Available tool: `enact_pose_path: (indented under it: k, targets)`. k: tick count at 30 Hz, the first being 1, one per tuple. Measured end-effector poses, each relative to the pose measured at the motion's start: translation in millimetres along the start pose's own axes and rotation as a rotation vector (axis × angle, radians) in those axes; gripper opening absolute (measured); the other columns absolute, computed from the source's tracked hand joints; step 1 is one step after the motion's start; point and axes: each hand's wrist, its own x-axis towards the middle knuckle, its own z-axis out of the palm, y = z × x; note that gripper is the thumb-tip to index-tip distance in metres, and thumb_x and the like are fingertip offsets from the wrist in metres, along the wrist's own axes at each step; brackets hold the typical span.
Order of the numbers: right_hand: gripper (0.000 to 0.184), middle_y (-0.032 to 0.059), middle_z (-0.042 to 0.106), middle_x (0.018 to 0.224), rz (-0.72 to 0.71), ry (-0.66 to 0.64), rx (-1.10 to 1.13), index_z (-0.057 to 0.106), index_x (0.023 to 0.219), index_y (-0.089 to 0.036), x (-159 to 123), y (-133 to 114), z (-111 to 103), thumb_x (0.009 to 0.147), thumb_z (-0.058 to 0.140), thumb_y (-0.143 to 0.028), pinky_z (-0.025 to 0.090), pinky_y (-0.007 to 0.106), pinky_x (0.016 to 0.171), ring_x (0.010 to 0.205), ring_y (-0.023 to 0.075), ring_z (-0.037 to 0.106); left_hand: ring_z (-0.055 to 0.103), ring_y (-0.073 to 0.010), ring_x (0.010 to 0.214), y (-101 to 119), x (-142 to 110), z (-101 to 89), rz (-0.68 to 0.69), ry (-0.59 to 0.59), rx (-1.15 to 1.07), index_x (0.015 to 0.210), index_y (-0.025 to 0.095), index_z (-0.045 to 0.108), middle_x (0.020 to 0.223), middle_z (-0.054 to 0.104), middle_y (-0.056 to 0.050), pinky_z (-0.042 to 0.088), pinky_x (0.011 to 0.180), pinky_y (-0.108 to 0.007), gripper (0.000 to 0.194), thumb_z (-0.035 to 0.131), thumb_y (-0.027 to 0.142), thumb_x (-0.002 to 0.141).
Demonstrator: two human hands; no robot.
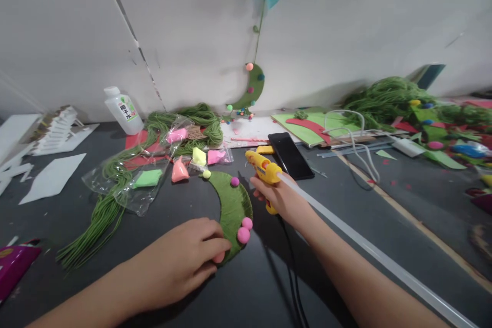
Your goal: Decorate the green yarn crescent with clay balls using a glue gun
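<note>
A green yarn-wrapped crescent (233,205) lies on the dark table. Small balls sit on it: a yellow one at its upper tip, a magenta one (234,181) near the top, and two pink balls (243,235) on its outer edge. At the lower tip, my left hand (188,251) pinches a coral ball (219,257) against the crescent, its fingers partly hiding it. Right of the crescent, my right hand (282,197) grips a yellow hot glue gun (263,166), nozzle pointing up and left. A long clear glue stick (346,233) sticks out of its back, over my forearm.
Green yarn (115,195), bags of coloured clay (180,169) and a white bottle (122,111) lie behind on the left. A black phone (291,155) and a white cable (361,148) are to the right. Another crescent (253,87) leans on the white partition.
</note>
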Motion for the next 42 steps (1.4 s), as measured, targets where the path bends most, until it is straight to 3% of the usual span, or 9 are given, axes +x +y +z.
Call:
enact_pose_path:
  k: [8,14,19,25,33,35,38,42]
  targets:
    - [0.016,0.0001,0.061,0.058,-0.026,-0.010,-0.026,0.058,0.075,-0.021,-3,-2,0,0.078,0.058,-0.036,0.040,0.027,0.049,0.052,0.0159,0.055,0.056,-0.0189,0.086,-3,5,5.8,0.060,0.027,0.087,0.097,0.019,0.059,0.099,0.062,-0.008,0.045,0.077,-0.030,0.025,0.034,0.017,0.093]
    - [0.014,0.0001,0.060,0.058,-0.048,-0.010,-0.056,0.058,0.071,-0.021,-2,0,1,0.078,0.057,-0.033,0.039,0.025,0.049,0.052,0.0145,0.054,0.057,-0.0204,0.089,-3,2,9.8,0.056,0.043,0.103,0.098,0.020,0.058,0.100,0.062,-0.007,0.046,0.079,-0.031,0.015,0.047,0.018,0.088]
    - [0.014,-0.0011,0.059,0.058,-0.072,-0.018,-0.087,0.057,0.073,-0.021,-1,2,1,0.078,0.056,-0.033,0.040,0.026,0.052,0.053,0.0144,0.054,0.058,-0.0183,0.088,-4,2,16.3,0.055,0.096,0.114,0.099,0.019,0.059,0.100,0.063,-0.006,0.048,0.079,-0.031,0.020,0.041,0.015,0.091]
    - [0.014,-0.0009,0.059,0.059,-0.093,-0.036,-0.103,0.054,0.070,-0.021,0,3,1,0.079,0.054,-0.031,0.041,0.027,0.054,0.055,0.0145,0.055,0.058,-0.0180,0.084,-4,2,15.1,0.056,0.124,0.143,0.099,0.020,0.059,0.095,0.063,-0.005,0.050,0.076,-0.030,0.016,0.048,0.017,0.089]
    - [0.011,0.0004,0.061,0.062,-0.085,-0.050,-0.097,0.055,0.075,-0.021,-2,-1,0,0.079,0.054,-0.031,0.044,0.027,0.055,0.056,0.0153,0.058,0.061,-0.0179,0.084,-2,4,16.4,0.054,0.116,0.164,0.100,0.020,0.061,0.095,0.064,-0.005,0.052,0.077,-0.031,0.019,0.044,0.017,0.091]
    - [0.012,0.0002,0.061,0.061,-0.078,-0.043,-0.098,0.055,0.074,-0.021,-2,-1,0,0.079,0.054,-0.032,0.044,0.027,0.055,0.056,0.0153,0.058,0.062,-0.0182,0.091,-4,-1,14.2,0.045,0.163,0.169,0.110,0.022,0.057,0.104,0.065,-0.005,0.052,0.081,-0.031,0.022,0.048,0.021,0.090]
    - [0.013,-0.0001,0.060,0.059,-0.066,-0.023,-0.090,0.056,0.075,-0.020,-2,-1,-1,0.078,0.054,-0.032,0.043,0.027,0.053,0.053,0.0152,0.057,0.058,-0.0179,0.110,-14,-19,12.2,-0.007,0.324,0.201,0.125,0.028,0.049,0.122,0.061,-0.003,0.048,0.094,-0.030,0.036,0.052,0.029,0.089]
    - [0.015,0.0003,0.061,0.058,-0.056,-0.010,-0.072,0.058,0.077,-0.019,0,-1,-2,0.078,0.054,-0.034,0.044,0.029,0.052,0.053,0.0163,0.057,0.062,-0.0140,0.105,-36,-51,17.1,-0.151,0.449,0.218,0.112,0.030,0.057,0.114,0.065,0.000,0.049,0.090,-0.020,0.026,0.056,0.035,0.086]
